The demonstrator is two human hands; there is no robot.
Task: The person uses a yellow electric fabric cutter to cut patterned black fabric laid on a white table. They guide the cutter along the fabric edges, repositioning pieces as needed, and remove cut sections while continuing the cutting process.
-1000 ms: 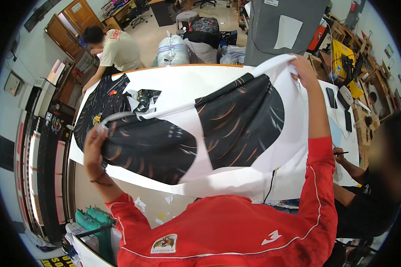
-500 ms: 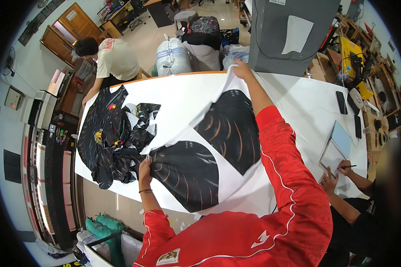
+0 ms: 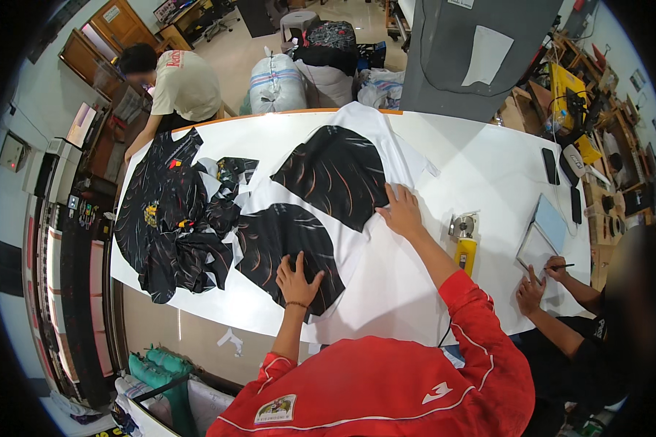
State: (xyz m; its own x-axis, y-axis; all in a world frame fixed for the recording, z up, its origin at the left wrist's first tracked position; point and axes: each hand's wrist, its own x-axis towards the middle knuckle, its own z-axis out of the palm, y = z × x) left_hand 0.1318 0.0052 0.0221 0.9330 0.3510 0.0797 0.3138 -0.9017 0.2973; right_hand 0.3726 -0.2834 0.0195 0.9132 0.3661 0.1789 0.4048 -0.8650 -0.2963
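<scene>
A white fabric sheet (image 3: pixel 347 250) printed with two dark patterned shapes lies on the white table (image 3: pixel 459 175). My left hand (image 3: pixel 296 282) rests fingers spread on the lower dark shape (image 3: pixel 270 240). My right hand (image 3: pixel 401 210) lies open at the right edge of the upper dark shape (image 3: pixel 328 175). A jumbled heap of black patterned fabric pieces (image 3: pixel 153 226), with small colourful prints and white scraps, covers the left of the table. Right of my right hand stands a yellow electric rotary cutter (image 3: pixel 465 253) with its cord running toward the near edge.
A co-worker (image 3: pixel 186 84) bends at the far left. Another person's hands (image 3: pixel 533 297) hold a pen over a notepad (image 3: pixel 532 245) at the right, near two black phones (image 3: pixel 549 166). Behind stand stuffed sacks (image 3: pixel 275 84) and a grey column (image 3: pixel 444 76). Printers (image 3: pixel 62 218) line the left.
The raised fabric now lies flat. My hands have let go of its edges and rest open on it, the right one much lower than before. The yellow cutter has come into view.
</scene>
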